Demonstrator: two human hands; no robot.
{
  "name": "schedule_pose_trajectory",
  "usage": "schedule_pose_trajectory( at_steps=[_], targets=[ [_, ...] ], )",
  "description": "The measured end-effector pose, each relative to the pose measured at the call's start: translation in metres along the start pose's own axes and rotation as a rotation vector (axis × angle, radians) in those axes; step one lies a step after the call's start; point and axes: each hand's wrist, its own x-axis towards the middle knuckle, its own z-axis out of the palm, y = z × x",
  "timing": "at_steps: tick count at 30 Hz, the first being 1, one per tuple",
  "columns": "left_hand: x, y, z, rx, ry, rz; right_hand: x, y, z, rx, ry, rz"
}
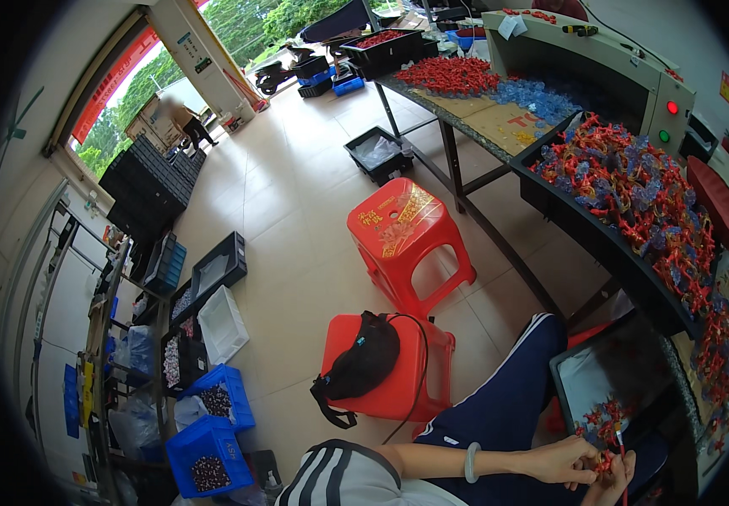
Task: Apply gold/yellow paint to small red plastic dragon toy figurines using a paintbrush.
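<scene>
Two bare hands are at work in the head view, both at about 5 o'clock. The left hand [560,463], below a pale bracelet [471,463], pinches a small red piece [605,463] between its fingers. The right hand [607,487] meets it on the 4 o'clock side; its fingers are closed around a slim tool [620,436], light at the tip. Whether the right fingers also grip the piece cannot be told.

Location: the piece sits between the hands, just beside the loose red pieces [606,415] in the lower tray [569,378] at 4 o'clock. A large black tray [550,196] near 3 o'clock, on the counter [459,126], bears a heap of red and blue pieces [634,198]. Toward 6 o'clock, a black pouch [366,358] rests on a red stool [434,371].

Handling: judged by appearance, the piece is light, stiff moulded plastic, somewhat slippery where glossy. Its thin projections may catch on neighbouring pieces or snap under side load. Take hold at the thickest central part, with fingertip pressure only, and keep the fingers clear of the tool tip.
</scene>
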Motion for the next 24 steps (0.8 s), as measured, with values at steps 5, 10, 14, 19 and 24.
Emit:
schedule_pose_trajectory(
  at_steps=[5,10,14,19,24],
  targets=[
    [-0.0003,-0.0025,-0.0018,0.003,0.006,0.028,0.0002,-0.0017,0.006,-0.005,0.003,0.001],
    [0.0,-0.0039,-0.004,0.012,0.01,0.024,0.0026,0.0036,0.0015,0.004,0.006,-0.008],
    [-0.0002,-0.0036,-0.0069,0.022,-0.023,-0.027,0.0025,0.0031,0.0034,-0.033,-0.005,0.018],
    [0.0002,-0.0025,-0.007,0.038,-0.026,-0.047,0.0018,0.0024,0.0055,-0.029,-0.031,0.012],
    [0.0017,-0.008,-0.0066,0.024,-0.031,-0.03,0.001,0.0036,0.0046,-0.031,-0.013,0.008]
  ],
)
